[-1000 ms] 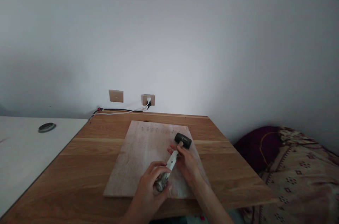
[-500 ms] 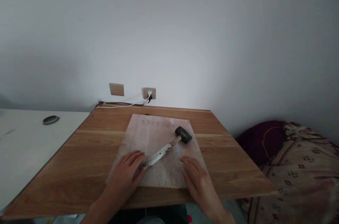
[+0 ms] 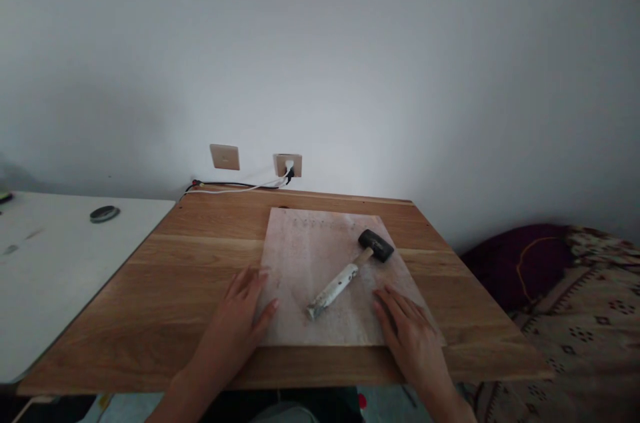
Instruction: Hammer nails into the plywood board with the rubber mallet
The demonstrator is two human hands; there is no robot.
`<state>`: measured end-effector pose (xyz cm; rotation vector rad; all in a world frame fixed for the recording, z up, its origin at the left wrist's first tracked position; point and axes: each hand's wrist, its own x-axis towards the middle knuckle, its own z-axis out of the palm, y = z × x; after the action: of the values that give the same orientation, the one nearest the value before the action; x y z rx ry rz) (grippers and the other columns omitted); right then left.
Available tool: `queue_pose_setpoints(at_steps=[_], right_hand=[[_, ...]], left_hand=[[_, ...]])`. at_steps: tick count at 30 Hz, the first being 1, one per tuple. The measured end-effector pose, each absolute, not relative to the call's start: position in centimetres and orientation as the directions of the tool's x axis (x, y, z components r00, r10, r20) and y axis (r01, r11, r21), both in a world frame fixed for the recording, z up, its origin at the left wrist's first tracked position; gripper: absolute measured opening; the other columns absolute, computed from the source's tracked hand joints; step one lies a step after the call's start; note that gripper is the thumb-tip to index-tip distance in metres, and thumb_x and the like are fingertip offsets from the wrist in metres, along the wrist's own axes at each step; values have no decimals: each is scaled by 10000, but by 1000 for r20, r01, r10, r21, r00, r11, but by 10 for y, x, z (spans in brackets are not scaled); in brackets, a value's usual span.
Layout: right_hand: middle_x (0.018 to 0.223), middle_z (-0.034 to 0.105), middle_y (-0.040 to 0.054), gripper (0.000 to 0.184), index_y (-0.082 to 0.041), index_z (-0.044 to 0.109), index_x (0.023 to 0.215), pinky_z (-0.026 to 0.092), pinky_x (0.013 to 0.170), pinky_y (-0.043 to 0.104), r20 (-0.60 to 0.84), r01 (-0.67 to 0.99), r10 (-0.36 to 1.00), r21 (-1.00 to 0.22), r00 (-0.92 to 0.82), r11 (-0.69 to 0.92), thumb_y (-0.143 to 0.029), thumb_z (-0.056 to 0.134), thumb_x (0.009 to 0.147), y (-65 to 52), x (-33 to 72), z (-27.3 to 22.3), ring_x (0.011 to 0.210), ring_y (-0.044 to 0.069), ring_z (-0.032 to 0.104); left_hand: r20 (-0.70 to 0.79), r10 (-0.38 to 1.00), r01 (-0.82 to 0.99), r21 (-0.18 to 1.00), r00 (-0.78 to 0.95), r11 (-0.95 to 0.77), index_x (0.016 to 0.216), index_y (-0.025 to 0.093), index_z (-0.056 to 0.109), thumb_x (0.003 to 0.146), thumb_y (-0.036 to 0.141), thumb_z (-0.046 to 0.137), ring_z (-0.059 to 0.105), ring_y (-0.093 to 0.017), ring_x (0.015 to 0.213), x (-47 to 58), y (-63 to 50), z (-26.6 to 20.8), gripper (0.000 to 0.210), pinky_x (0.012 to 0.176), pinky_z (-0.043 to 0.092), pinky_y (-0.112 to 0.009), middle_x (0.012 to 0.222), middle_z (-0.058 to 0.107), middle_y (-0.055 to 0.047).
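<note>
A pale, worn board lies flat on the wooden table. On it rests a mallet with a black head toward the far right and a white-wrapped handle slanting to the near left. My left hand touches the board's left edge, its fingers apart and the thumb on the surface. At the near right of the board, my right hand lies with fingers stretched out on top of it. Neither hand touches the mallet.
A white table adjoins on the left, with a dark round lid-like object on it. Cables run along the back edge to a wall socket. Patterned cloth and a purple cloth bundle lie at the right.
The board has shifted right and turned slightly, carrying the mallet along. My left hand now sits at the board's left edge, away from the handle's end; my right hand has moved right.
</note>
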<state>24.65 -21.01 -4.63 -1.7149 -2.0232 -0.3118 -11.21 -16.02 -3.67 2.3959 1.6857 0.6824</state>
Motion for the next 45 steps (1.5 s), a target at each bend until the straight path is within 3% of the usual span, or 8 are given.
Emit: queue_pose_setpoints(at_steps=[8,13,17,20,26,33,40,45], right_hand=[[1319,681,186,533,-182,589,1340,490,1062,554,506,987,860,-161,68,17,-549,349,1037,-211,360,-51,1239,353,643],[1412,596,204,576,-196,542,1395,492,1057,556,513,968,822,-176,247,-181,-575,369,996,-229,416,-50,1306,378,583],[1405,582,287,721,-144,534,1433,486,948,703,431,892,782,-180,450,-414,-638,319,954,-231,448,-58,1239,498,596],[1292,655,294,754,-121,550,1434,493,932,698,375,848,761,-201,530,-491,-635,314,935,-226,456,-63,1150,497,646],[1230,706,224,496,-237,671,1298,416,963,751,514,937,788,-115,339,-329,-421,371,949,-227,420,-53,1216,478,611],[1255,717,190,407,-223,678,1252,365,1094,705,492,997,868,-49,70,-52,-425,423,1006,-238,322,-44,1356,427,531],[1364,683,149,354,-251,707,1216,309,1155,701,374,981,915,-54,-154,188,-415,461,1020,-248,266,-42,1358,412,539],[1305,689,183,442,-222,689,1239,403,1088,664,439,982,894,-106,-94,156,-490,393,1049,-211,264,-13,1360,414,524]], left_hand=[[264,799,700,386,540,-601,1451,216,519,995,478,563,485,-351,1436,-16,-147,-12,528,1196,367,-588,1471,604,-149],[246,671,536,440,700,-720,1507,210,460,1028,444,519,432,-309,1483,14,-154,10,537,1216,367,-508,1572,506,-133],[267,501,357,443,823,-823,1474,213,516,1016,528,520,452,-303,1471,36,-176,3,556,1248,319,-516,1480,604,-123],[281,493,349,434,823,-831,1465,206,534,1026,522,505,451,-304,1472,41,-183,-9,541,1259,281,-557,1354,697,-112],[311,588,453,408,747,-792,1446,213,570,1011,505,546,453,-314,1473,14,-177,-10,524,1261,240,-634,1234,761,-111],[315,722,632,350,616,-692,1271,260,688,1006,413,577,595,-277,1353,-84,-172,-15,325,1277,222,-619,1267,753,-63],[364,758,704,298,541,-645,1118,381,729,1011,363,494,718,-263,1143,-165,-198,-16,258,1220,351,-601,1096,801,30],[369,830,783,317,418,-535,1037,282,763,1002,376,472,747,-238,858,-151,-182,4,309,994,551,-436,887,806,-31]])
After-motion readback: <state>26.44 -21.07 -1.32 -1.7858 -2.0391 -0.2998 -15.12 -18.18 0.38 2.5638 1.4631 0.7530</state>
